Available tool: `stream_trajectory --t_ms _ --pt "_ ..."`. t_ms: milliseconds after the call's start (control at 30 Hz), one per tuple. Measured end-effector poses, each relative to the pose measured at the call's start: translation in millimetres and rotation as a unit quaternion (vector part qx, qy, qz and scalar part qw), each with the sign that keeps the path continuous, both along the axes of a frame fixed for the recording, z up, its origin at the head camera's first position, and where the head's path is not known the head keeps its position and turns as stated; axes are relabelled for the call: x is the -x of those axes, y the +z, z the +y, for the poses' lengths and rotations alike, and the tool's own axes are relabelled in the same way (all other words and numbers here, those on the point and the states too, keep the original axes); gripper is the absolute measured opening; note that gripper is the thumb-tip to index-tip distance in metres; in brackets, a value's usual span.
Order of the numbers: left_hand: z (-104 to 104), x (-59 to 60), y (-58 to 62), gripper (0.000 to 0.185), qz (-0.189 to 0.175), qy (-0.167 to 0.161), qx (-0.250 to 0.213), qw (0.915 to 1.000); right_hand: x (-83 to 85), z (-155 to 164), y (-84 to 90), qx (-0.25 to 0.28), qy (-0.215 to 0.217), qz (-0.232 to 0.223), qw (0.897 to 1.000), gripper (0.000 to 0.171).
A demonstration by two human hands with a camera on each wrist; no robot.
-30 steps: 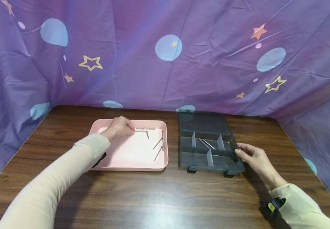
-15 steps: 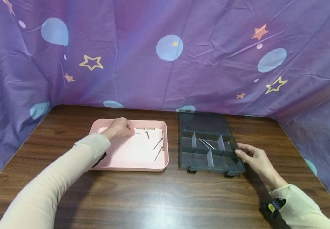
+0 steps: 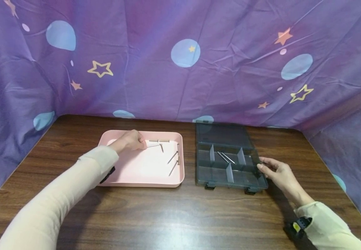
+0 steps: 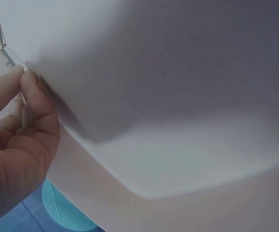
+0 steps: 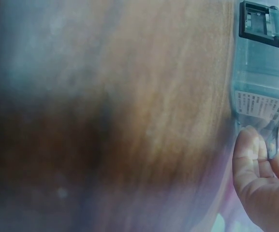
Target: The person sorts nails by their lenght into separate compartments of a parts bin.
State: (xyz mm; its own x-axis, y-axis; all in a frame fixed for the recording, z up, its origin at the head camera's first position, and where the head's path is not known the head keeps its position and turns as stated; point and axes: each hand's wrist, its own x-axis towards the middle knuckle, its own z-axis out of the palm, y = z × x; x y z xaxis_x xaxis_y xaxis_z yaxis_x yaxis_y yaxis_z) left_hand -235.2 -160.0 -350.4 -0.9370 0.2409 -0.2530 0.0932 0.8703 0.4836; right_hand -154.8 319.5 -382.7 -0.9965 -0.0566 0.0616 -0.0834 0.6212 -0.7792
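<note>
Taking the pink tray as the landmark and reading from its left side: the left hand reaches in over the tray's far left part, thumb and forefinger pinched on the end of a thin screw that runs out to the right of the fingertips; the left wrist view shows the same pinch at the screw's end, with another threaded screw just beyond it. A few more screws lie loose toward the tray's right wall and along its far edge. Right of the tray, apart from it on the wooden table, sits the smoky clear organizer box, lid folded back, with two screws already lying in its far middle compartment. At the box's right end the right hand steadies it, fingers curled about the near right corner. The step in hand looks like the pick-up of one screw from the tray; the next move would call for lifting it without letting it slip and carrying it rightward over the tray wall to a compartment. A white label on the box's edge shows in the right wrist view, but its print is too blurred to read.
</note>
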Motion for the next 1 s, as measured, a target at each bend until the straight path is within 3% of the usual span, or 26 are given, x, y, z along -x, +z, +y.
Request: stream_trajectory --t_ms 233,600,767,1000 --pt "0 1.3 3.9 0.015 -0.015 -0.007 -0.013 0.9998 -2.7 1 0.8 0.0 0.003 0.0 1.0 0.047" --pt "6 0.9 11.2 0.02 -0.046 0.001 -0.071 0.9964 -2.0 0 4.6 -0.006 -0.001 -0.008 1.0 0.049" --pt "19 -5.1 16.3 0.017 -0.054 0.013 -0.116 0.9917 -1.3 1 3.3 0.005 0.006 -0.007 1.0 0.048" --pt "40 -13.6 22.2 0.017 -0.053 -0.007 -0.178 0.9826 -2.8 1 4.2 -0.008 0.004 -0.012 1.0 0.05"
